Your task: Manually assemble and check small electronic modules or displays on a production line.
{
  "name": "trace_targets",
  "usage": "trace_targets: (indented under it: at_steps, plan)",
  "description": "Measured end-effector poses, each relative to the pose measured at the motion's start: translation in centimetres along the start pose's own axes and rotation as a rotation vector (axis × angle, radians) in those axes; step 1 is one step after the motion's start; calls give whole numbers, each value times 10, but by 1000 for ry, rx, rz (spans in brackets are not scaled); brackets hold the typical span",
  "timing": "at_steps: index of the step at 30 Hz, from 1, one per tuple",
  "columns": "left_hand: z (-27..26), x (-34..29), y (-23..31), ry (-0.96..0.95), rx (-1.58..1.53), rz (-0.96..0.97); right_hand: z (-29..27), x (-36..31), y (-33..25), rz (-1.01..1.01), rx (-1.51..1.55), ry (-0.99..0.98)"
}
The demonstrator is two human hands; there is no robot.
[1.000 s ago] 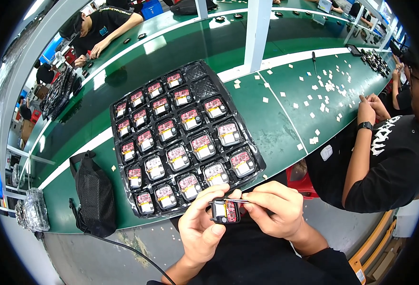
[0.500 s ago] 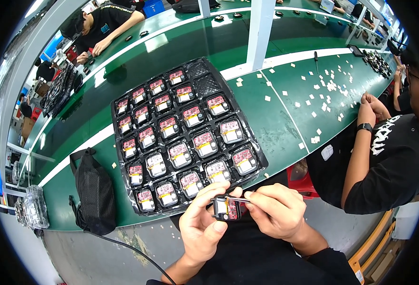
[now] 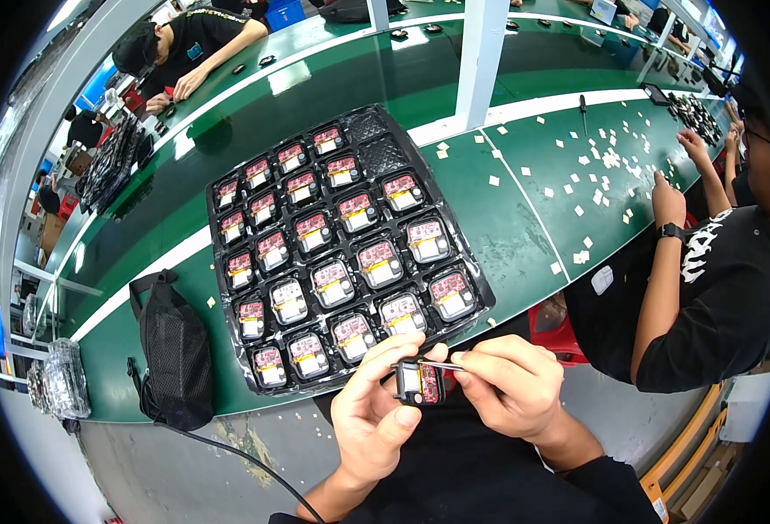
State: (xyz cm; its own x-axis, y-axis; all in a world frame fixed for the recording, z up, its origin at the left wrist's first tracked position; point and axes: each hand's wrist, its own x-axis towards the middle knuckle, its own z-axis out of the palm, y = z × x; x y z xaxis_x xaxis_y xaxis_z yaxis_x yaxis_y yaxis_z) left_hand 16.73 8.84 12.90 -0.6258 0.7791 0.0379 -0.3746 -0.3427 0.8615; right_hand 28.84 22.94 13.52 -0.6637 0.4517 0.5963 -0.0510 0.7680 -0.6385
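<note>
Close to my body, at the table's near edge, my left hand (image 3: 367, 415) grips a small black device housing (image 3: 421, 384) between thumb and fingers. Inside it show a red circuit board, a pale silvery block and a strip of yellow tape. A thin metal tool that looks like tweezers (image 3: 443, 365) is pinched in my right hand (image 3: 516, 384). Its tip reaches the housing's upper edge; the exact contact is too small to make out. Just beyond my hands lies a black plastic tray (image 3: 385, 159), most of its pockets filled with similar open devices.
A black mesh bag (image 3: 173, 362) with a cable is left of the tray on the green table (image 3: 524, 227). Small pale squares (image 3: 610, 160) and a screwdriver (image 3: 583, 115) lie to the right. A co-worker (image 3: 708, 288) sits at right; a white post (image 3: 479, 65) rises behind the tray.
My hands and the device have barely moved, with only a slight tilt of the housing. The co-worker at right has drawn their hands apart, one reaching farther up.
</note>
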Motion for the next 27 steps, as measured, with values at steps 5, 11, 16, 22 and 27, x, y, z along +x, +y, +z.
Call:
trace_targets:
  at_steps: [5, 11, 16, 22, 27]
  plan:
    - [0, -1, 1, -1, 12, 4, 2, -1, -3, 8, -9, 5]
    - [0, -4, 0, 19, -2, -35, 4, -3, -5, -35, -96, 28]
    - [1, -2, 2, 12, 79, 42, 3, 0, -5, -98, -139, 23]
    - [-2, 8, 27, -5, 89, 88, -7, 6, 15, -15, -27, 168]
    - [10, 43, 63, -14, 343, 232, 4, 5, 75, 304, 185, 352]
